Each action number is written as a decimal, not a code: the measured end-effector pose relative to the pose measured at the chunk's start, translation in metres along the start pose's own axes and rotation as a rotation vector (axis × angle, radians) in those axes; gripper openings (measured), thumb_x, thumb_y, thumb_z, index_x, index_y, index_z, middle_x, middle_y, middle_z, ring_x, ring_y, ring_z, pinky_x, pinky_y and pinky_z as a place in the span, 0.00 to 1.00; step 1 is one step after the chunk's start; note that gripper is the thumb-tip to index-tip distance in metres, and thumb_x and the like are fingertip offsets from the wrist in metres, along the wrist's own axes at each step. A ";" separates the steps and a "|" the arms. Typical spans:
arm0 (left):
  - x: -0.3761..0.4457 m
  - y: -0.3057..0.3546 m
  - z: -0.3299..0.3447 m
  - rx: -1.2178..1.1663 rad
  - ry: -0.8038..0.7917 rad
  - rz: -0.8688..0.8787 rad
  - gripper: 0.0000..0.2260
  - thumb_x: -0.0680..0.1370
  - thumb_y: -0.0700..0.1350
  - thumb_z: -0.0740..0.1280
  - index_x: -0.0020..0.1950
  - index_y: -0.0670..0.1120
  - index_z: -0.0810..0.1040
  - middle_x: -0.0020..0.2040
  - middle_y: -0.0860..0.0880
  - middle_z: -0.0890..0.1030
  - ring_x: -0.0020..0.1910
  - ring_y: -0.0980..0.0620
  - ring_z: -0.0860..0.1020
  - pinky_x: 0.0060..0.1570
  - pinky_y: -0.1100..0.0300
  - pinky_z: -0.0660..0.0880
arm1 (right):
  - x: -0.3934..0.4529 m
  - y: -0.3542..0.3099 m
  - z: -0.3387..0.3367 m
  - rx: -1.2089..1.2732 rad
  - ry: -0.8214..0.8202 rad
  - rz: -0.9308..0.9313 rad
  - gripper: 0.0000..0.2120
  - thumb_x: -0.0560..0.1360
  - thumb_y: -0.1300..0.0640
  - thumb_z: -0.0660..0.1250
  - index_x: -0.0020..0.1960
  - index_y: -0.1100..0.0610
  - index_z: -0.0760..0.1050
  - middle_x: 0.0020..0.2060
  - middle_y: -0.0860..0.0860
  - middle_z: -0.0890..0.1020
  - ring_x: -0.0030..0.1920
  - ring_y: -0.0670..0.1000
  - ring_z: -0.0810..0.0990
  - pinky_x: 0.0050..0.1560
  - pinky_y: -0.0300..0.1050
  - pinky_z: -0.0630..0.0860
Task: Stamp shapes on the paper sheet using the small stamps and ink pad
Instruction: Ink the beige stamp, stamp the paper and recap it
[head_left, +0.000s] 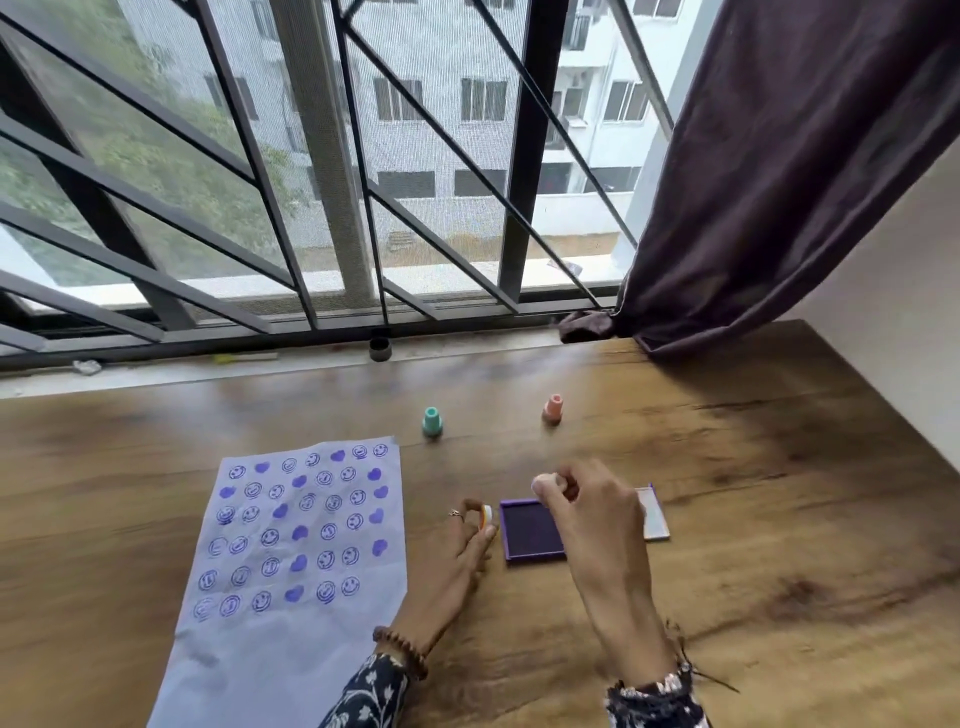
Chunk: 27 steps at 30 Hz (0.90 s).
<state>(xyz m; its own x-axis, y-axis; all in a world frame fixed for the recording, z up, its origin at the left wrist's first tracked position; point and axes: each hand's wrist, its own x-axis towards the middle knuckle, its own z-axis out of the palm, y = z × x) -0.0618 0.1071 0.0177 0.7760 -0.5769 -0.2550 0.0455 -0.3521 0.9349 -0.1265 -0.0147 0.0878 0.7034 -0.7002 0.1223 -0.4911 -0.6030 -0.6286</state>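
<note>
A white paper sheet (291, 566) lies at the left of the wooden table, covered with several purple smiley and heart prints. To its right sits the open purple ink pad (530, 530), its lid (655, 517) lying flat beside it. My left hand (467, 540) rests on the table between sheet and pad, pinching a small orange-and-white ring-shaped piece (487, 514). My right hand (582, 512) hovers over the pad, fingers closed on a small pale stamp (543, 483). A green stamp (431, 421) and a pink stamp (553, 408) stand upright farther back.
The wooden table (753, 519) runs to a window sill with a barred, meshed window (363, 182). A dark purple curtain (779, 182) hangs at the right, touching the table's far corner. A small dark cap (379, 349) sits on the sill.
</note>
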 end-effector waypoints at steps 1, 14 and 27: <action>-0.001 0.000 0.001 0.011 0.007 0.012 0.03 0.78 0.47 0.62 0.50 0.55 0.69 0.41 0.52 0.79 0.40 0.55 0.77 0.40 0.63 0.74 | -0.005 0.010 0.016 -0.037 -0.090 0.042 0.04 0.72 0.58 0.66 0.42 0.58 0.78 0.40 0.53 0.80 0.42 0.54 0.78 0.36 0.39 0.63; -0.022 0.016 -0.028 0.046 0.084 0.073 0.02 0.78 0.50 0.60 0.46 0.57 0.68 0.52 0.48 0.81 0.52 0.53 0.77 0.42 0.75 0.66 | -0.005 0.037 0.036 0.115 -0.202 0.217 0.10 0.68 0.57 0.70 0.50 0.55 0.79 0.43 0.54 0.82 0.47 0.55 0.79 0.44 0.43 0.71; -0.053 -0.025 -0.136 0.050 0.132 -0.032 0.05 0.79 0.49 0.59 0.53 0.50 0.69 0.50 0.53 0.80 0.56 0.53 0.76 0.53 0.55 0.69 | -0.078 -0.031 0.066 0.753 -0.335 0.476 0.04 0.68 0.62 0.72 0.42 0.56 0.82 0.38 0.54 0.84 0.39 0.50 0.80 0.49 0.50 0.79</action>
<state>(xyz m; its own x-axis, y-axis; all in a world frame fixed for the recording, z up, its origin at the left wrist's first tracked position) -0.0189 0.2466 0.0409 0.8507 -0.4644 -0.2464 0.0422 -0.4069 0.9125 -0.1323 0.0841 0.0475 0.6834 -0.5921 -0.4271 -0.3858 0.2038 -0.8998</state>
